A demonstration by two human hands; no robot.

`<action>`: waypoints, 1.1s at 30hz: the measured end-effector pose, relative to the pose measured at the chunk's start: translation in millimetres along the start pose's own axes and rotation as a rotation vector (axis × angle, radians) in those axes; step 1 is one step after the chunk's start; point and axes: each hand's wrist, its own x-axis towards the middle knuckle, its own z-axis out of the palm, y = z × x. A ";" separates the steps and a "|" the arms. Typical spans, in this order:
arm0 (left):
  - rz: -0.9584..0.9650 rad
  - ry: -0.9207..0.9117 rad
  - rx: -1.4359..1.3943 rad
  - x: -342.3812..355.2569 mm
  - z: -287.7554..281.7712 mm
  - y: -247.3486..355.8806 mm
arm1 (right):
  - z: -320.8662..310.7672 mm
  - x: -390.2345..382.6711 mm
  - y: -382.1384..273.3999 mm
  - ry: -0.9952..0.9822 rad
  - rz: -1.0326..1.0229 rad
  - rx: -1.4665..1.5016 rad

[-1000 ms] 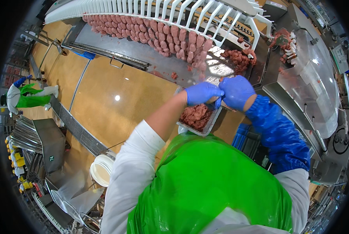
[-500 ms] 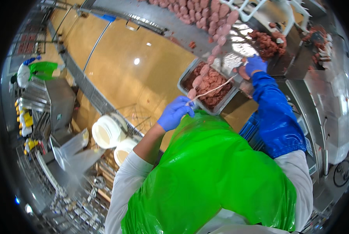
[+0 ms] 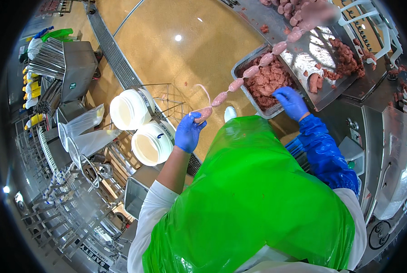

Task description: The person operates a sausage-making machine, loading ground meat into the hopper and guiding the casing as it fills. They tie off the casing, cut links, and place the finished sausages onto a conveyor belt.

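Observation:
A chain of pale pink sausage links (image 3: 236, 85) hangs in a slanting line from the metal table down to my left hand (image 3: 188, 135). That gloved hand is closed on the end sausage (image 3: 201, 115), out over the floor. A thin loose tail of casing (image 3: 204, 90) curls up beside it. Under the chain stands a grey tub (image 3: 238, 73) of ground meat (image 3: 276, 75). My right hand (image 3: 292, 103), gloved in blue, is over the tub's near right side with its fingers stretched out and nothing visible in them.
More links lie heaped on the metal table (image 3: 324, 93) at the back, beside loose ground meat (image 3: 347, 59) and a white plastic rack (image 3: 385, 34). A steel machine (image 3: 371, 136) stands at my right. White buckets (image 3: 151, 144) and a wire stand (image 3: 167, 95) are on the left.
My left hand has drawn the chain's end left, away from the tub, and the loose casing now swings free. My right hand has come back from the table to the tub. The view has shifted.

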 end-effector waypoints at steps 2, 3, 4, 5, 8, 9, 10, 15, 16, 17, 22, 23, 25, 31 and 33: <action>-0.057 -0.018 0.071 -4.4 -1.7 3.3 | 28.0 4.6 -5.4 -0.072 0.117 0.180; -0.087 -0.032 0.110 -6.7 -3.1 4.4 | 42.3 7.4 -9.8 -0.101 0.176 0.271; -0.113 -0.054 0.110 -9.1 -6.2 3.2 | 57.6 12.7 -17.3 -0.144 0.301 0.458; -0.138 -0.082 0.111 -9.7 -9.9 0.3 | 70.8 19.7 -27.4 -0.179 0.423 0.644; -0.074 -0.248 0.438 -6.9 -11.1 -4.5 | 89.1 39.7 -69.0 -0.198 0.639 1.057; -0.002 -0.336 0.648 -4.9 -14.8 -7.1 | 98.0 44.4 -70.7 -0.156 0.621 1.104; 0.074 -0.428 0.857 -2.1 -15.6 -7.3 | 109.7 48.8 -65.5 -0.108 0.600 1.152; -0.313 -0.323 0.658 19.6 11.7 -2.7 | 115.1 39.1 -72.9 0.003 0.457 1.180; -0.266 -0.358 0.747 32.0 19.3 -6.4 | 108.4 32.9 -75.5 -0.043 0.462 1.094; -0.217 -0.392 0.835 44.5 27.9 -10.3 | 101.6 24.0 -81.5 -0.088 0.468 1.008; -0.145 -0.534 0.875 125.7 135.9 -16.5 | 81.6 -26.4 -101.2 -0.108 0.194 0.659; -0.250 -0.540 0.703 136.7 169.7 -16.0 | 70.7 -34.1 -111.2 -0.156 0.270 0.626; -0.362 -0.585 0.545 162.0 229.7 -23.7 | 52.1 -48.7 -121.6 -0.213 0.310 0.566; -0.355 -0.873 0.468 187.2 312.8 -40.7 | 4.3 -91.7 -92.4 -0.171 0.325 0.415; -0.305 -0.842 0.516 183.5 308.0 -38.9 | -24.2 -105.5 -74.0 -0.130 0.413 0.509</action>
